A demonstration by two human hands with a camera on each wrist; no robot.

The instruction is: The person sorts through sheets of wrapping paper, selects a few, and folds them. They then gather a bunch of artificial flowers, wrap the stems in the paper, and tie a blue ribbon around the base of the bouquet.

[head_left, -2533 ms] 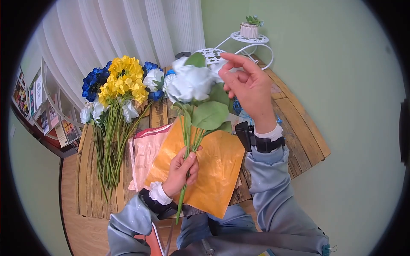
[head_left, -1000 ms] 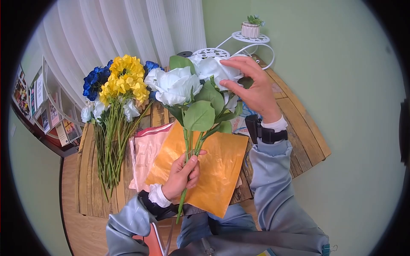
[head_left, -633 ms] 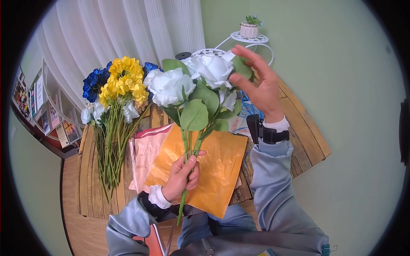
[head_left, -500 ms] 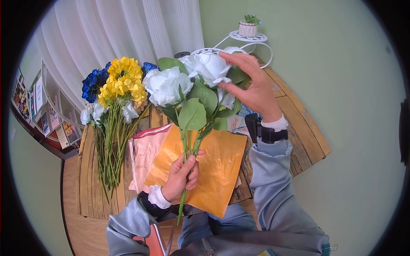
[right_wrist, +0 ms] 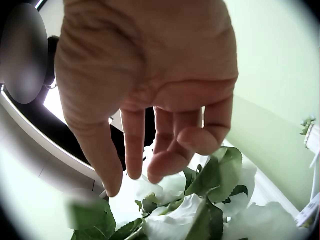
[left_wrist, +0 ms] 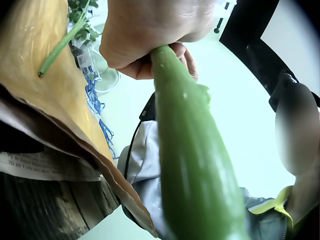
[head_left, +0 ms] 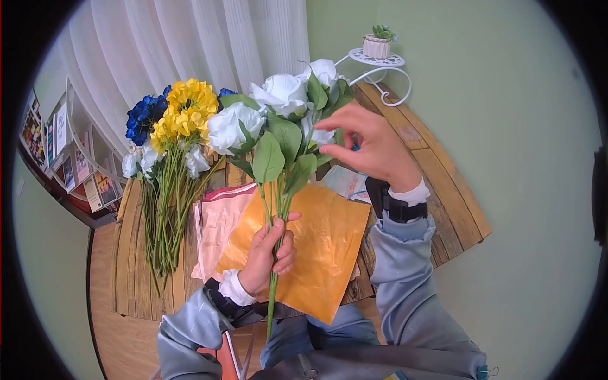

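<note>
My left hand [head_left: 269,253] grips a bunch of white artificial roses [head_left: 278,95] by their green stems [head_left: 272,307], thumb across the front. One thick stem end [left_wrist: 190,150] pokes out below that fist and fills much of the left wrist view. The blooms and broad green leaves [head_left: 268,158] stand up above the table. At the right side of the bunch is my right hand [head_left: 377,145], fingers loosely bent and thumb apart from them. In the right wrist view its fingers [right_wrist: 134,145] hang just over petals and leaves, holding nothing.
Orange wrapping paper [head_left: 326,247] and a pink package [head_left: 221,228] lie on the wooden table [head_left: 449,202]. To the left rests a pile of yellow [head_left: 187,107] and blue flowers [head_left: 145,117]. Behind stands a white metal plant stand [head_left: 380,58] with a potted plant [head_left: 377,45].
My right hand has come down from beside the upper roses to the bunch's right side. The bunch has turned, its stems more upright and another rose showing on top. My left hand keeps its grip.
</note>
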